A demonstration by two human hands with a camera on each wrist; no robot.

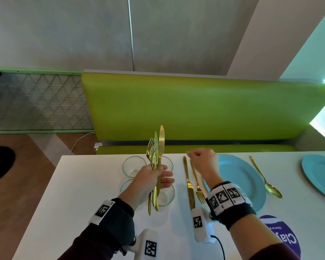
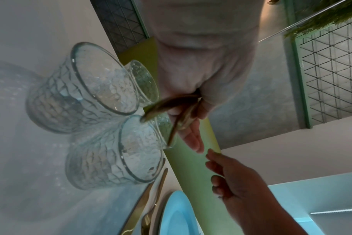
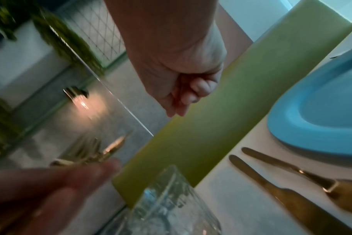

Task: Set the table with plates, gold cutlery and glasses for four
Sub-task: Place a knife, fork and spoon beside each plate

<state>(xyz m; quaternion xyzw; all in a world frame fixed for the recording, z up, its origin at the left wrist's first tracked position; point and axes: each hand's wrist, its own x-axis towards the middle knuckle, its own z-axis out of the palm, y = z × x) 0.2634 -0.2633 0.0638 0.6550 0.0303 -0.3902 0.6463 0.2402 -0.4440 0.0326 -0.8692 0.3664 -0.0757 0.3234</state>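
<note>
Left hand (image 1: 148, 182): fingers wrapped round upright gold cutlery bundle (image 1: 156, 160) (tines, blades above the fist).
Right hand (image 1: 203, 163): curled, empty.

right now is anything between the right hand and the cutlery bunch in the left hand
Nothing visible. The right hand hovers with fingers curled, empty, above the laid knife and fork. The left hand holds the cutlery bunch upright over the glasses; open air separates them.

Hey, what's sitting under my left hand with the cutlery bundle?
Under the left hand and its gold cutlery bundle stand clear glasses on the white table. The hand covers parts of them.
</note>
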